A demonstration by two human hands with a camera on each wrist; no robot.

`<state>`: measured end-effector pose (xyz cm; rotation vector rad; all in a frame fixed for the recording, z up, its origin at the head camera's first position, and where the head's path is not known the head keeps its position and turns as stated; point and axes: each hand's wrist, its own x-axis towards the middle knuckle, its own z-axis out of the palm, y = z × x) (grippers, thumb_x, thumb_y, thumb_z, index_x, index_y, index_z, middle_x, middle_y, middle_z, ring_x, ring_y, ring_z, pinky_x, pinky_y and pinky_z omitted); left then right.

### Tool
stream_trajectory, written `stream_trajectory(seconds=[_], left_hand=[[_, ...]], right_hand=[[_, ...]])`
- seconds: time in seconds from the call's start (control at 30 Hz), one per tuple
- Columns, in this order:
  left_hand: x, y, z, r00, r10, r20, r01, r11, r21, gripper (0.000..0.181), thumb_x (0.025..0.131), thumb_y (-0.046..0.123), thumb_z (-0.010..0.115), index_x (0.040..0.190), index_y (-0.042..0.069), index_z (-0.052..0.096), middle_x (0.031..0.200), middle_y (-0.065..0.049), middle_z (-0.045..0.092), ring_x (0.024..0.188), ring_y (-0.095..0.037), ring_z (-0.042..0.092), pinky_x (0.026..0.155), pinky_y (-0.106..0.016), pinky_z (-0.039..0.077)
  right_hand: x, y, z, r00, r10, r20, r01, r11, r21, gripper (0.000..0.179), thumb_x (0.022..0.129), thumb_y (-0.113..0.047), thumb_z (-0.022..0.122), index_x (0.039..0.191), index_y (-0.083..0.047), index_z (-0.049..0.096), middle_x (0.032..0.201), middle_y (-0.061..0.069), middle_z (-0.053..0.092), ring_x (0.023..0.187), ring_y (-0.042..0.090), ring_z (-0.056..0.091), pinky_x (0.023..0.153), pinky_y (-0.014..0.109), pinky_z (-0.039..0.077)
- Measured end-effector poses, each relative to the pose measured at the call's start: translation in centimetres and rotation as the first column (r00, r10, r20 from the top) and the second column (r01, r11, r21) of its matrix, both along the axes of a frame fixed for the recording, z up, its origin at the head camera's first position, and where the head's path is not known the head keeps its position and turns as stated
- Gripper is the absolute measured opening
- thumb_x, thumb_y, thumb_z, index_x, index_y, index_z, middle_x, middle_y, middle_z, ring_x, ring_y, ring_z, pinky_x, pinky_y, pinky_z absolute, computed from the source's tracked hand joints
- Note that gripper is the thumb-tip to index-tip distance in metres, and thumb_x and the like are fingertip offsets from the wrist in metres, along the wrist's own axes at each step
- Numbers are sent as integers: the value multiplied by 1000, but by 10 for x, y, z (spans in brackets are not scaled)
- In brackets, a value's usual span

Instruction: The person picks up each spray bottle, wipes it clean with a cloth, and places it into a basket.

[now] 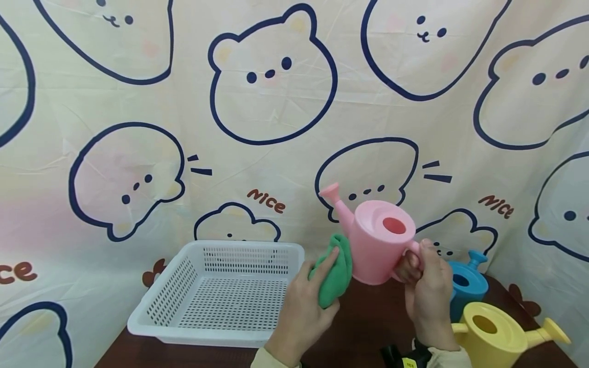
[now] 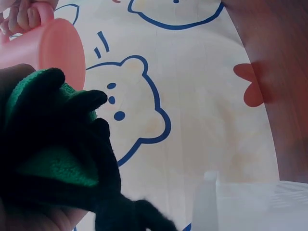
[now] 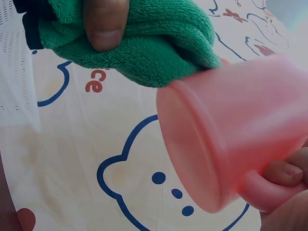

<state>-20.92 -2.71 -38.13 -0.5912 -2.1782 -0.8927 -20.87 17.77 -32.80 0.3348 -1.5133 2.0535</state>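
Note:
My right hand point(image 1: 430, 286) grips the handle of a pink watering can point(image 1: 378, 245), holding it up above the table with its spout toward the upper left. In my left hand point(image 1: 306, 306) is a bunched green terry cloth point(image 1: 338, 273), pinched between thumb and fingers. The cloth lies against the can's side, close to the base rim, as the right wrist view shows with the cloth point(image 3: 159, 53) over the pink can point(image 3: 240, 130). Seen from the left wrist, the cloth point(image 2: 57, 166) is mostly dark and partly covered by the fingers.
A white perforated basket point(image 1: 161, 324) stands on the dark brown table point(image 1: 363, 327) to the left. At the right are a blue watering can point(image 1: 469, 289) and, nearer, a yellow watering can point(image 1: 494, 337). A cartoon-printed curtain point(image 1: 276, 174) hangs behind the table.

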Motion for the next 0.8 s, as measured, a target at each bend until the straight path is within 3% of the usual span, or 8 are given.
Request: stream_trajectory(seconds=[0.53,0.8], left_hand=[[-1,-4,1,1000,25,-14,-24,999,22,102,69,11,91,157,39,49,118,-5,67,91,-13,64,76,-31,56],[1,-4,4,999,47,0,-47,997,57,99,71,13,92,156,37,50,116,-5,68,90,-13,64,77,-33,58]], right_hand=[[-1,8,-1,998,56,0,-56,994,94,50,114,-28,40,69,-7,42,59,4,35,50,22,28,50,39,26],[1,6,-1,996,18,90,-31,989,144,52,113,-33,44,68,-8,43,58,5,36,50,21,30,48,29,36]])
